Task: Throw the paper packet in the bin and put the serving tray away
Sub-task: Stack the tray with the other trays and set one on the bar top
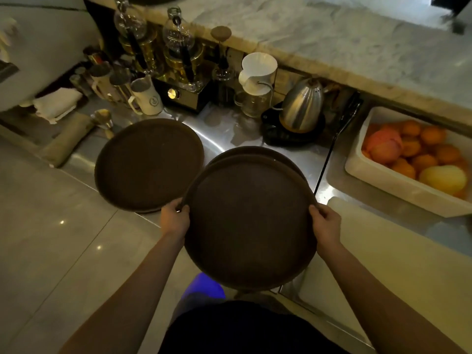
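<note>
Both hands are holding the round brown serving tray (249, 226) by its rim: the left hand (176, 219) is gripping the left edge, the right hand (325, 223) the right edge. Just beyond the hands, another tray (258, 152) is lying under its far edge on the steel counter (316, 159). A third tray (149, 163) is lying beyond the left hand.

Three round brown serving trays: one (149, 163) lying on the worktop (255, 139), one (249, 226) held between two hands, left (176, 219) and right (325, 224), and one (258, 152) showing as a rim just behind the held one. Two glass siphon brewers (130, 24) (178, 31). One steel kettle (302, 106). One white pitcher (146, 97). One white tub (362, 154) of oranges, too heaped to count
</note>
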`<act>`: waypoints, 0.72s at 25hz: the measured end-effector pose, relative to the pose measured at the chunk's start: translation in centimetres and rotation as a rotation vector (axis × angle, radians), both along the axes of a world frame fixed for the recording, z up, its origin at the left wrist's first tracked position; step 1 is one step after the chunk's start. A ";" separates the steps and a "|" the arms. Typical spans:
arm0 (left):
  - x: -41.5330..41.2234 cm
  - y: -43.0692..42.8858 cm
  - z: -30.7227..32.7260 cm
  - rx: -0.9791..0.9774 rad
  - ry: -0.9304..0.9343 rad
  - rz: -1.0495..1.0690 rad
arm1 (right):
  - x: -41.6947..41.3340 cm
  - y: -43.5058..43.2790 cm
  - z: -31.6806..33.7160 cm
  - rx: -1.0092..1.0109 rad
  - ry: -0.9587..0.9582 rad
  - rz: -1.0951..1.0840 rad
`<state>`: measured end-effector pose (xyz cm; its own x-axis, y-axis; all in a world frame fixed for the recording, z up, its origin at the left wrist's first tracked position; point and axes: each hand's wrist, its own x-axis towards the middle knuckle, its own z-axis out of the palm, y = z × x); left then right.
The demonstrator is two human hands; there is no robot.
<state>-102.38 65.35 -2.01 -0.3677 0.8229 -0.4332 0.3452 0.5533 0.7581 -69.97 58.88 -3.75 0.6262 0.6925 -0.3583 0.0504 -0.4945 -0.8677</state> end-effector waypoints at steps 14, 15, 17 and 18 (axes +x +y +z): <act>0.6 11.7 -1.7 0.054 0.334 -0.574 | -1.5 3.1 -2.1 -0.189 -0.083 -0.221; 0.8 12.0 -1.8 0.038 0.329 -0.605 | -1.5 3.1 -2.1 -0.209 -0.106 -0.227; 1.1 12.4 -2.0 0.013 0.336 -0.634 | -1.2 3.3 -2.2 -0.244 -0.146 -0.222; 1.2 12.4 -2.0 0.014 0.351 -0.633 | -1.2 3.4 -2.2 -0.263 -0.168 -0.211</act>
<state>-101.19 77.78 -4.01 0.0660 0.9288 -0.3647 0.8209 0.1573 0.5491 -71.13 62.30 -5.98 0.8106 0.4400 -0.3865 0.0547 -0.7139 -0.6981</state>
